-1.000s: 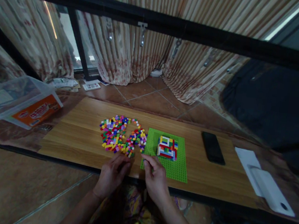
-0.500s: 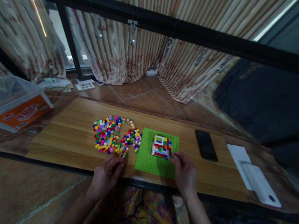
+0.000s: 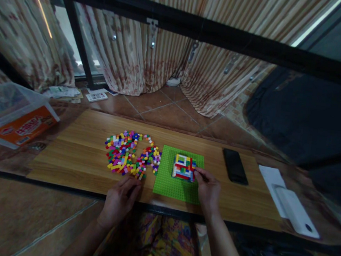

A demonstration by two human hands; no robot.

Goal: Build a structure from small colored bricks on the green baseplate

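Wood-grain tabletop, extending outward past the left hand and right hand. Directly upon it: loose multicoloured bricks, just beyond the left hand; green studded baseplate, between and beyond both; black phone, beyond and rightward of the right.

Right of the right fingers lies a black phone, farther right a white device; well left of the left fingers, a clear plastic box; beyond both, striped curtains hang

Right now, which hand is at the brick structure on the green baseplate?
The right hand: it is at the right edge of the brick structure, whereas the left hand is beside the loose bricks.
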